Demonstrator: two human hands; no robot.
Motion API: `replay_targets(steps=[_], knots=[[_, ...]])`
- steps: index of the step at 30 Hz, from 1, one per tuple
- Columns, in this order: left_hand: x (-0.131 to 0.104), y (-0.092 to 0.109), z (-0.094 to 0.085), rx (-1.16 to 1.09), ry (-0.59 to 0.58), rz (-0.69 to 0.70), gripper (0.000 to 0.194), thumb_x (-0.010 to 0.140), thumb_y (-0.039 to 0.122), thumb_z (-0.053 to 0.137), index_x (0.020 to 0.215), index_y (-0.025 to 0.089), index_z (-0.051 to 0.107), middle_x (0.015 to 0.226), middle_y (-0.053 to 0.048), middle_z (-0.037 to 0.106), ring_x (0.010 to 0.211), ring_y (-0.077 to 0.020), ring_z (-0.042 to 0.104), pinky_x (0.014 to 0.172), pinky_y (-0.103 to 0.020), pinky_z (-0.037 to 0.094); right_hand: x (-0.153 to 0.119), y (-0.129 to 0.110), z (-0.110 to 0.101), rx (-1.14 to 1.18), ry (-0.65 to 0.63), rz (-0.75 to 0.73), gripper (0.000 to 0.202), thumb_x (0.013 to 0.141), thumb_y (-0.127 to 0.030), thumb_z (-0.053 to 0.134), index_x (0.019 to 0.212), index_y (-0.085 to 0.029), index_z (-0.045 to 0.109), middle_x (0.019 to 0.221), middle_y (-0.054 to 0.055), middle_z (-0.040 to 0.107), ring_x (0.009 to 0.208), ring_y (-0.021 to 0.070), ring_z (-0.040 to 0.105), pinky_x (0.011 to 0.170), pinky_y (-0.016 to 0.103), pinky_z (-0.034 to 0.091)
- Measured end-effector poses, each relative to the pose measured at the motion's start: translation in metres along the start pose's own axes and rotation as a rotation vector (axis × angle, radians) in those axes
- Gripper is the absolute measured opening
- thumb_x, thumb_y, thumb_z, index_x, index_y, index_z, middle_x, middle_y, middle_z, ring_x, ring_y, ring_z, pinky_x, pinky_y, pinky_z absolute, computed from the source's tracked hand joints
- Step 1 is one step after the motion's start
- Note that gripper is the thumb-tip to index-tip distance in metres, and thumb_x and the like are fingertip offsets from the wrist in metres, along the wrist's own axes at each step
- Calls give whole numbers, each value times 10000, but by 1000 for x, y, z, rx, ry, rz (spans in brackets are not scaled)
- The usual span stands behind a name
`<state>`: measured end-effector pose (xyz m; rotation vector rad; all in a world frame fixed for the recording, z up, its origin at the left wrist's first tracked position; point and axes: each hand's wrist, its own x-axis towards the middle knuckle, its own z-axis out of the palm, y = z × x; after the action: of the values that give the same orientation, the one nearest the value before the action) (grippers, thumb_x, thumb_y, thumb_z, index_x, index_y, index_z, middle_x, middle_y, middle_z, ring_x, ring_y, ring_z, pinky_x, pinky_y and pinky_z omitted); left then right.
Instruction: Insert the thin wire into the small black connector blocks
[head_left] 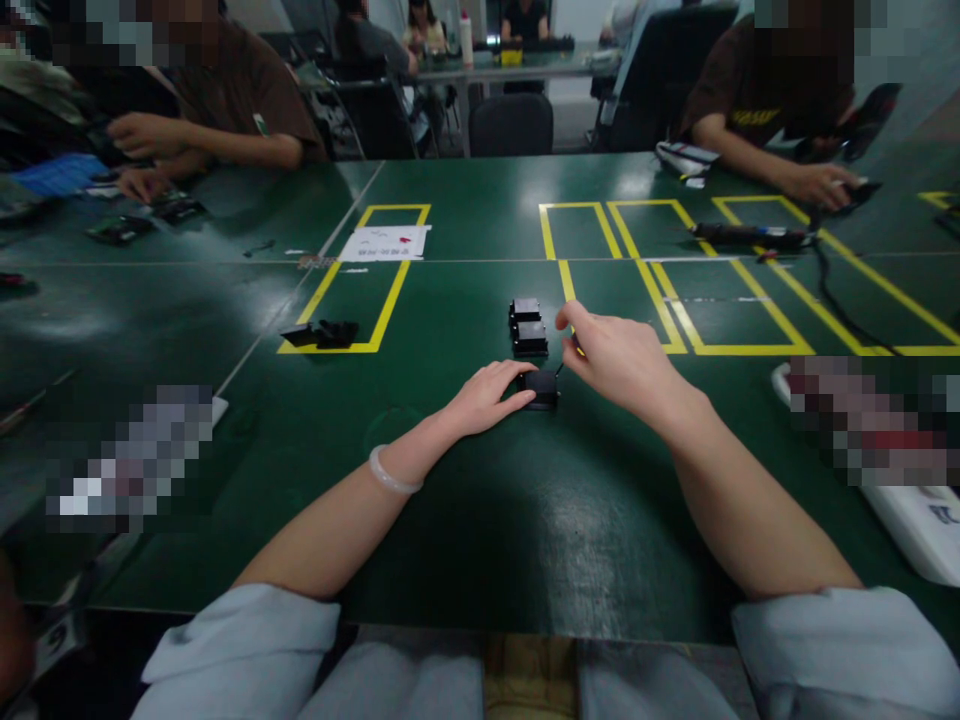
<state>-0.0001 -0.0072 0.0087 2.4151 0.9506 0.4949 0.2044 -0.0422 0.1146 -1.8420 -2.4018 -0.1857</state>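
Note:
A small black box-shaped part (543, 386) lies on the green table in front of me. My left hand (491, 395) grips its left side, with the thumb along the near edge and the fingers along the far edge. Just right of that part, my right hand (611, 355) pinches a thin dark tool (561, 368) whose tip points down at the part's right edge. The tool's kind is too small and covered to make out. Two similar black parts, a nearer one (530, 337) and a farther one (525, 309), sit in a row just beyond my left hand.
Yellow tape (390, 310) outlines areas on the green table (450, 530). A black item (321, 333) and a white paper (386, 243) lie to the left. A black cabled tool (754, 236) and a white tray (911, 530) are at right. Two people work across the table.

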Motion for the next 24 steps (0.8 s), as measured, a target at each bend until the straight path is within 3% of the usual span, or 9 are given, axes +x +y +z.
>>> replay_targets(steps=[5, 12, 19, 24], knots=[[0, 0, 0, 6, 5, 12, 433, 1003, 481, 448, 1323, 197, 518, 1310, -91, 620, 1174, -265, 577, 1000, -413, 437, 1, 0, -1, -35, -32, 6, 328, 1007, -399, 328, 1095, -211, 582, 879, 73, 740, 767, 224, 678, 541, 296, 197], [-1, -1, 0, 10, 14, 11, 435, 1003, 483, 450, 1325, 200, 519, 1311, -90, 621, 1179, -266, 573, 1003, -415, 438, 0, 0, 0, -14, -2, -2, 294, 982, -278, 334, 1181, -212, 540, 984, 61, 743, 766, 208, 675, 546, 300, 208], [0, -3, 2, 14, 18, 15, 439, 1001, 488, 451, 1330, 204, 515, 1308, -90, 620, 1172, -263, 572, 1008, -419, 439, 2, 1, 2, -39, -8, 4, 307, 1003, -375, 325, 1097, -218, 572, 873, 61, 736, 759, 228, 680, 536, 301, 196], [0, -3, 3, 10, 21, 13, 437, 1001, 487, 450, 1325, 202, 518, 1301, -89, 622, 1170, -266, 571, 1010, -423, 440, 1, 2, 4, 5, 44, -21, 275, 965, -279, 361, 1174, -216, 528, 1009, 54, 738, 770, 214, 676, 538, 298, 217]])
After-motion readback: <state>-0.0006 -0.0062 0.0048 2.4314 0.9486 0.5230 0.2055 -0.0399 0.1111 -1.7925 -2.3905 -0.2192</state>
